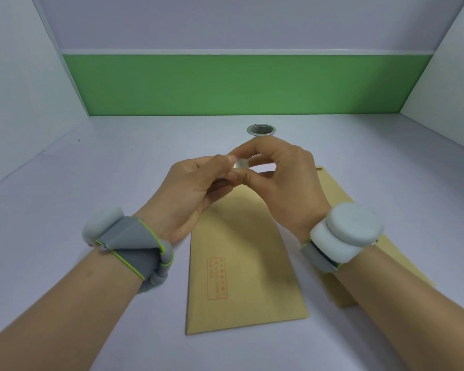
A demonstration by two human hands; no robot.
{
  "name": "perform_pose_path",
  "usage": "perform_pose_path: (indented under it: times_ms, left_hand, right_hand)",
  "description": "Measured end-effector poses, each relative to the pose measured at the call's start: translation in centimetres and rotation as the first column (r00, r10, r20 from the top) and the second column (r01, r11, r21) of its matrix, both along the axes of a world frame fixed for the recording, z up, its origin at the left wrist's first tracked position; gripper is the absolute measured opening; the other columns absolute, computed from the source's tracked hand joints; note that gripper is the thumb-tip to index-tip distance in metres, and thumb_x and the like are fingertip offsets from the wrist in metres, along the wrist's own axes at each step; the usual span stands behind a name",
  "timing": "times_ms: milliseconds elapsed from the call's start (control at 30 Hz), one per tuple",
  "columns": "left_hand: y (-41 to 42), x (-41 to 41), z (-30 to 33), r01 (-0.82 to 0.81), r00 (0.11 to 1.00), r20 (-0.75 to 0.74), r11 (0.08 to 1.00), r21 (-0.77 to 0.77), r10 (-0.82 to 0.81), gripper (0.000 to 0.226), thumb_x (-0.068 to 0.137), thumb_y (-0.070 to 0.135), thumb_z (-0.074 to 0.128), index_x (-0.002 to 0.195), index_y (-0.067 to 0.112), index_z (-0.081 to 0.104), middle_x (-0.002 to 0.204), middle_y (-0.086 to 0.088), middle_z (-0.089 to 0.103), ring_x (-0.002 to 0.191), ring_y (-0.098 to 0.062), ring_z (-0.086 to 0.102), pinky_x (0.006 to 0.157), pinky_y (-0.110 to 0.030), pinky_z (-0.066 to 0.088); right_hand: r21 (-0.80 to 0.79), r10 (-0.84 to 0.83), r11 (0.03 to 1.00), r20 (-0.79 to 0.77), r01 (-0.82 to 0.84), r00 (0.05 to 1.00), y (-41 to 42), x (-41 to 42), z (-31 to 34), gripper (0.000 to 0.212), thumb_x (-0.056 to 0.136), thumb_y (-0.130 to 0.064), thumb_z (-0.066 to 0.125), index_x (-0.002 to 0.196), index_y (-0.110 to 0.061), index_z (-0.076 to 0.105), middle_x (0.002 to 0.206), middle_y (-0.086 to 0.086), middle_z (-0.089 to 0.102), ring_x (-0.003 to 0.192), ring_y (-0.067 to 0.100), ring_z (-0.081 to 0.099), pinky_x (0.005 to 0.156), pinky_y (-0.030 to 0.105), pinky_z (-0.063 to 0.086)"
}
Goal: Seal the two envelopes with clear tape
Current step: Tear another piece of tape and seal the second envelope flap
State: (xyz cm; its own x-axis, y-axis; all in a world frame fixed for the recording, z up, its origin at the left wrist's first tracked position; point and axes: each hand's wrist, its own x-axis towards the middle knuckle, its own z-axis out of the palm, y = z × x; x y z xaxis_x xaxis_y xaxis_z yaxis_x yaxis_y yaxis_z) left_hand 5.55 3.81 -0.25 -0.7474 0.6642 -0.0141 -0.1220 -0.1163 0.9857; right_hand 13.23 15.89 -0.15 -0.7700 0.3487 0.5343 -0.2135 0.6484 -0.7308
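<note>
Both up over the near envelope; left hand and right hand each in a tight grip, pinching the clear tape roll; second envelope alongside on the counter.

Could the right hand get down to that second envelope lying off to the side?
Probably yes: the second envelope lies right beneath the right hand, nothing between them. But that hand is busy pinching the tape roll with the left hand.

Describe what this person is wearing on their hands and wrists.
Both forearms are bare, with no sleeves or gloves. The left wrist band is grey fabric edged in lime green, with a pale grey rounded pod at its side. The right wrist band carries two stacked pale grey rounded pods on a grey strap.
</note>
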Motion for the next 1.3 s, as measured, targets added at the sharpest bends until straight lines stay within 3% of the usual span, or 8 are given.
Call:
perform_pose_path:
  times_ms: [133,267,467,567,700,833,1033,1300]
  left_hand:
    - [-0.4,-0.2,0.6,0.025,0.990,0.137,0.993,0.119,-0.042,0.024,0.083,0.021,0.051,0.073,0.012,0.071,0.086,-0.010,0.068,0.081,-0.019,0.063,0.084,-0.028,0.055]
    - [-0.5,-0.1,0.5,0.082,0.988,0.123,0.994,0.071,-0.090,0.050,0.069,0.027,0.047,0.107,-0.001,0.062,0.089,-0.011,0.068,0.081,-0.021,0.067,0.075,-0.023,0.055]
    - [-0.4,-0.1,0.5,0.051,0.992,0.118,0.999,0.005,-0.052,0.040,0.072,0.029,0.048,0.100,0.005,0.064,0.083,-0.008,0.070,0.075,-0.020,0.069,0.079,-0.026,0.054]
    - [-0.4,0.1,0.4,0.046,0.994,0.105,0.999,-0.024,-0.043,0.044,0.067,0.029,0.050,0.099,0.006,0.067,0.080,-0.007,0.070,0.074,-0.019,0.068,0.078,-0.026,0.054]
    - [-0.4,0.1,0.6,0.072,0.986,0.150,0.997,0.011,-0.073,0.044,0.066,0.026,0.049,0.099,0.002,0.065,0.082,-0.010,0.071,0.078,-0.021,0.067,0.081,-0.026,0.054]
    - [-0.6,0.0,0.8,0.108,0.974,0.191,0.992,0.072,-0.120,0.038,0.066,0.023,0.048,0.094,0.002,0.061,0.077,-0.010,0.072,0.072,-0.018,0.069,0.072,-0.022,0.055]
    - [-0.5,0.0,0.7,0.116,0.973,0.195,0.991,0.062,-0.126,0.033,0.067,0.024,0.051,0.091,0.006,0.065,0.080,-0.009,0.072,0.075,-0.018,0.068,0.076,-0.022,0.055]
    - [-0.7,-0.1,1.0,0.170,0.950,0.242,0.977,0.129,-0.197,0.041,0.070,0.023,0.050,0.103,0.002,0.062,0.091,-0.013,0.072,0.079,-0.016,0.069,0.074,-0.020,0.055]
  right_hand:
    - [0.013,-0.026,1.000,0.031,0.025,0.999,0.7,-0.2,-0.1,0.017,0.076,-0.032,0.074,0.090,-0.033,0.064,0.097,-0.011,0.064,0.087,0.004,0.061,0.073,0.028,0.056]
    - [0.068,-0.038,0.997,0.063,0.034,0.997,0.9,-0.3,-0.3,0.007,0.081,-0.031,0.068,0.081,-0.026,0.062,0.090,-0.008,0.066,0.079,0.000,0.060,0.065,0.010,0.048]
    - [0.233,-0.065,0.971,0.076,0.046,0.995,0.2,0.0,0.0,0.010,0.088,-0.027,0.059,0.091,-0.018,0.058,0.090,-0.005,0.068,0.082,0.017,0.063,0.077,0.039,0.052]
    - [0.273,-0.043,0.962,0.086,0.018,0.995,0.0,0.0,0.2,0.010,0.089,-0.025,0.057,0.093,-0.015,0.056,0.091,0.001,0.067,0.084,0.026,0.062,0.078,0.044,0.051]
    - [0.245,-0.048,0.969,0.052,0.034,0.998,0.1,0.1,0.3,0.008,0.087,-0.023,0.058,0.091,-0.015,0.057,0.088,0.001,0.067,0.082,0.025,0.063,0.077,0.044,0.051]
    - [0.152,-0.061,0.987,0.002,0.060,0.998,0.5,-0.1,0.3,0.005,0.086,-0.018,0.062,0.088,-0.016,0.059,0.082,-0.002,0.067,0.073,0.019,0.065,0.073,0.041,0.053]
    - [0.201,-0.066,0.977,-0.010,0.067,0.998,0.4,-0.1,0.1,0.006,0.085,-0.018,0.060,0.089,-0.014,0.059,0.084,0.001,0.069,0.078,0.022,0.065,0.073,0.044,0.053]
    - [0.112,-0.052,0.992,-0.049,0.057,0.997,0.9,0.1,0.4,0.006,0.086,-0.017,0.062,0.088,-0.012,0.060,0.078,-0.008,0.064,0.068,0.013,0.064,0.070,0.031,0.053]
